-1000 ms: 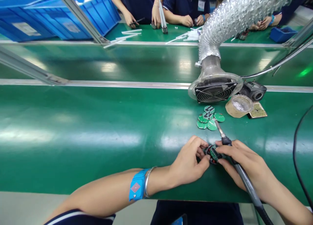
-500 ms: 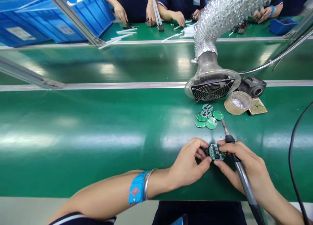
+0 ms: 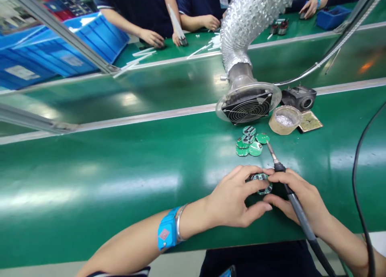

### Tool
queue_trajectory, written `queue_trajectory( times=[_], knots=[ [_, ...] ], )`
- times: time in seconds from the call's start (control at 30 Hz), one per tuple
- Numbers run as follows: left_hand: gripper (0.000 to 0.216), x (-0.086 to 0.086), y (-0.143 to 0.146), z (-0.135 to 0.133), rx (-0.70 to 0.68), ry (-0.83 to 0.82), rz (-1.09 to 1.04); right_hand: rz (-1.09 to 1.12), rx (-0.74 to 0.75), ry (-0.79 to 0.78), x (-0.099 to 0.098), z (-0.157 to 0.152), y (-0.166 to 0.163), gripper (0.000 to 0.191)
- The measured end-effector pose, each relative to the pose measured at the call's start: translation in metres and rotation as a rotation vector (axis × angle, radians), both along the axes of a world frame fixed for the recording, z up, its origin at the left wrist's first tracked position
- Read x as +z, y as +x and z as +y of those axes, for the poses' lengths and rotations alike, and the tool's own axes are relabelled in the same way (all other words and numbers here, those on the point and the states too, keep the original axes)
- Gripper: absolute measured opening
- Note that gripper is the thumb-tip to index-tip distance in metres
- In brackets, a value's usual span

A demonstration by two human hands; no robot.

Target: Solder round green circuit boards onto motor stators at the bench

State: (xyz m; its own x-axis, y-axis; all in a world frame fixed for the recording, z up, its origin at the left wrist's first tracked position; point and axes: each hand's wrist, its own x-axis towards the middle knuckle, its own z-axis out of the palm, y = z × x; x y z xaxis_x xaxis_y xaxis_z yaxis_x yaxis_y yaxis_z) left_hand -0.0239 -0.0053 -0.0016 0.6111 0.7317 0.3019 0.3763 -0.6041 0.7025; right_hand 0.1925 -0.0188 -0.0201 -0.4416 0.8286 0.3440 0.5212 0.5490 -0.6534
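Observation:
A small round circuit board (image 3: 265, 189) sits between my two hands near the table's front edge. My left hand (image 3: 232, 196) curls around it, a finger lying across its face and partly hiding it. My right hand (image 3: 304, 196) holds a soldering iron (image 3: 301, 214), its tip pointing up and away towards the loose boards. The right thumb and fingertips are also at the board's right side. Just beyond the hands lies a cluster of several round green circuit boards (image 3: 255, 148). What is under the held board is hidden by my fingers.
A fume hood with a fan grille (image 3: 249, 109) hangs from a silver duct (image 3: 238, 35). Beside it stand a tape roll (image 3: 285, 122), a soldering iron holder (image 3: 300, 98) and a square tray (image 3: 310, 121). A black cable (image 3: 356, 164) runs down the right. Co-workers' hands (image 3: 152, 38) work across the bench.
My left hand has shifted over the board, its finger now lying across the face. My right hand still holds the soldering iron. The view has tilted, and a co-worker's hands opposite have moved.

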Motion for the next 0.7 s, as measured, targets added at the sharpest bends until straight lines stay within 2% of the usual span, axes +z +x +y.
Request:
queue_trajectory(
  times=[0.07,0.17,0.37,0.53,0.7],
  knots=[
    [0.027,-0.001,0.001,0.002,0.008,0.058,0.077,0.006,-0.002,0.014,-0.004,-0.003,-0.002,0.031],
    [0.021,-0.003,0.001,0.004,0.029,0.143,0.171,0.039,-0.08,0.017,-0.01,-0.01,-0.012,0.035],
    [0.039,0.004,-0.002,0.007,-0.008,0.192,0.256,0.114,-0.217,-0.08,-0.015,-0.02,-0.03,0.039],
    [0.035,0.004,-0.004,0.011,-0.037,0.23,0.25,0.149,-0.198,-0.126,-0.019,-0.023,-0.028,0.042],
    [0.037,-0.009,-0.003,0.013,-0.036,0.325,0.138,0.12,-0.202,-0.044,-0.02,-0.026,-0.031,0.043]
  ],
)
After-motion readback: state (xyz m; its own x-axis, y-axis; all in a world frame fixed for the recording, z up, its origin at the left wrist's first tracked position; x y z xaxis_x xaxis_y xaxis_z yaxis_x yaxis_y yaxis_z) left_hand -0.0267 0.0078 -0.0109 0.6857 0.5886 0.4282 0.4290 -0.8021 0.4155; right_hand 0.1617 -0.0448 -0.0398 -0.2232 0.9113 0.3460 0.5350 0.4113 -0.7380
